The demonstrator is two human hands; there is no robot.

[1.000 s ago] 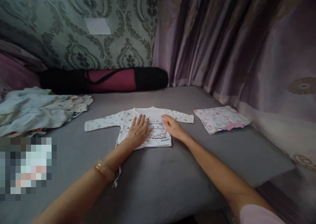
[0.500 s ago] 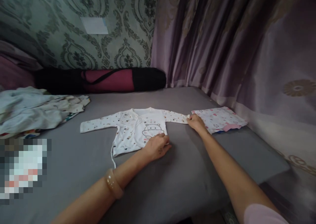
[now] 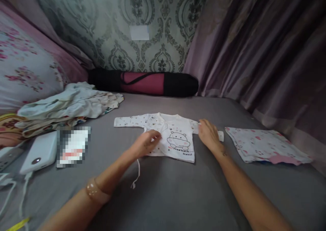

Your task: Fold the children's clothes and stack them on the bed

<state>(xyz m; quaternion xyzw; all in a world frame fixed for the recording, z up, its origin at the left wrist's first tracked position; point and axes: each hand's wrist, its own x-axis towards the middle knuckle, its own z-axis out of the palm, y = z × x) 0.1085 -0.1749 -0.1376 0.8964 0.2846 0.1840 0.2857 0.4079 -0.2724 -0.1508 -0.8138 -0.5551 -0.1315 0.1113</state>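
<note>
A small white baby shirt (image 3: 179, 126) lies spread on the grey sheet. It has a cartoon hippo on the front, dotted sleeves and a thin white tie hanging off its lower left edge. Over the dotted left side of the shirt is my left hand (image 3: 146, 143), fingers loosely bent and thumb apart, with nothing visible in it. My right hand (image 3: 210, 134) rests across the right sleeve, its fingers laid over the cloth. The cuff shows beyond that hand. Part of the sleeve is hidden under it.
A folded printed cloth (image 3: 265, 144) lies at right. On the left are a heap of clothes (image 3: 66, 100), a white power bank (image 3: 40, 153) with cables and a blurred-out item (image 3: 73, 148). A black and maroon long bag (image 3: 142, 83) lies along the wall beside curtains (image 3: 229, 47).
My right hand has let go of the cuff and lies farther in on the sleeve. My left hand has moved left from the hippo print to the dotted side. The view has turned left.
</note>
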